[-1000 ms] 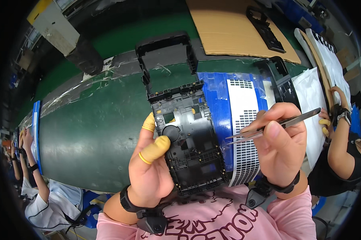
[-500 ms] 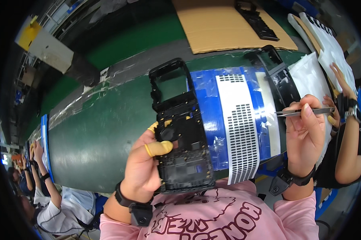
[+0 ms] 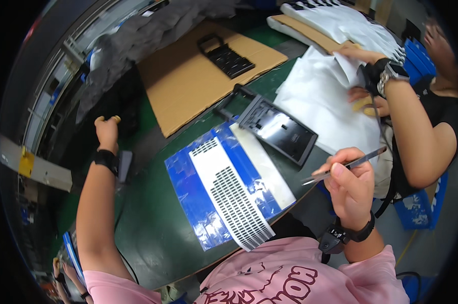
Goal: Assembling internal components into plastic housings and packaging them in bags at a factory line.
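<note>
Since half a second ago, the person's left hand (image 3: 106, 130) is no longer holding the black plastic frame over the blue sheet; it is reaching far out to the left side of the bench, toward a dark, shadowed place. Two fingertips there are wearing yellow rubber caps, and the fingers are curling as if around something small, but I cannot tell what, if anything, they are gripping.

Nearest to the person, the right hand (image 3: 349, 186) is closing firmly around thin metal tweezers (image 3: 343, 166), holding them like a pen, with the tips pointing left. These tweezers are looking light, stiff and a little slippery, so the pinch near the middle is a sensible grip.

Just beyond, the glossy blue plastic sheet with a white perforated strip (image 3: 229, 188) is lying flat on the dark green bench top (image 3: 153, 230). At its far corner the flat black plastic frame with a shiny panel (image 3: 278, 129) is resting, partly on white paper (image 3: 320, 101). I judge this frame light, rigid and easy to scratch, so taking it by the edges is better.

Farther away, a brown cardboard sheet (image 3: 188, 86) is carrying another black frame (image 3: 226, 55). At the right, a co-worker's hands (image 3: 363, 76) are handling white sheets.
</note>
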Demonstrator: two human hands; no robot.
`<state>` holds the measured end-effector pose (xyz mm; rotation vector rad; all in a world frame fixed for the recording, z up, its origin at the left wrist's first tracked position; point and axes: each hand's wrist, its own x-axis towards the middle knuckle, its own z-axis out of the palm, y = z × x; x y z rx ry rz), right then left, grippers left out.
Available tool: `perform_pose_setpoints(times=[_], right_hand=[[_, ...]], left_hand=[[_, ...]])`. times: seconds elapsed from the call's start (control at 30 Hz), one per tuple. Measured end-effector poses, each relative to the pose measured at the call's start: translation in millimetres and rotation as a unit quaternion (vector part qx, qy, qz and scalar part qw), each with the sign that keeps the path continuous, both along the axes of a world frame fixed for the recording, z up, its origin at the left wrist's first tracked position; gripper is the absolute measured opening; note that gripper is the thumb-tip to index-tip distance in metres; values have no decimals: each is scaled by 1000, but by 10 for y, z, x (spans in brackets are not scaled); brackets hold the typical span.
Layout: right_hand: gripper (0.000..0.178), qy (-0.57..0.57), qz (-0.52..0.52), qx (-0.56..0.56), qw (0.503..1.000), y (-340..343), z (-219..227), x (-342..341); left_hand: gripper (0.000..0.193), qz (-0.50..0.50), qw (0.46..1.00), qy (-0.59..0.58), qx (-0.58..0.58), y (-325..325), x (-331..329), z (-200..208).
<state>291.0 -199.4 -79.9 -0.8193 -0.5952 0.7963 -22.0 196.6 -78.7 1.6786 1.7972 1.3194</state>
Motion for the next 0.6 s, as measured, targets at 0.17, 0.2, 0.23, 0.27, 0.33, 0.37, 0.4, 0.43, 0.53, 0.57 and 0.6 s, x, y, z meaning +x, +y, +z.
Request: perform_pose_setpoints(times=[0.17, 0.2, 0.23, 0.27, 0.33, 0.37, 0.4, 0.43, 0.53, 0.57, 0.6], right_hand=[[11, 5, -58, -37, 998, -280, -127, 335], [11, 4, -67, -45, 997, -321, -124, 345], [11, 3, -76, -54, 996, -357, -132, 334], [10, -1, -89, -54, 995, -387, -169, 290], [12, -16, -38, -32, 999, -419, -109, 110], [12, -26, -7, -7, 1000, -415, -99, 24], [13, -59, 33, -2, 998, -340, -110, -20], [14, -92, 76, 4, 993, -268, -120, -47], [14, -75, 92, -20, 993, -341, -74, -64], [14, -56, 75, -32, 995, -363, -68, -52], [14, -54, 57, -22, 997, -355, -109, -27]], left_hand=[[30, -249, 881, 290, 280, -440, 1143, 113], [28, -285, 873, 295, 263, -489, 1414, 158], [27, -322, 864, 300, 245, -504, 1690, 194], [23, -322, 870, 315, 200, -498, 1974, 204], [28, -283, 883, 363, 85, -381, 2436, 209], [34, -242, 886, 395, 15, -281, 2598, 203], [39, -247, 898, 361, -51, -105, 2640, 81], [43, -248, 905, 325, -117, 63, 2646, -54], [38, -281, 911, 272, -129, 282, 2630, -240], [36, -303, 886, 341, -83, 248, 2620, -193], [35, -295, 919, 201, -166, 183, 2607, -112]])
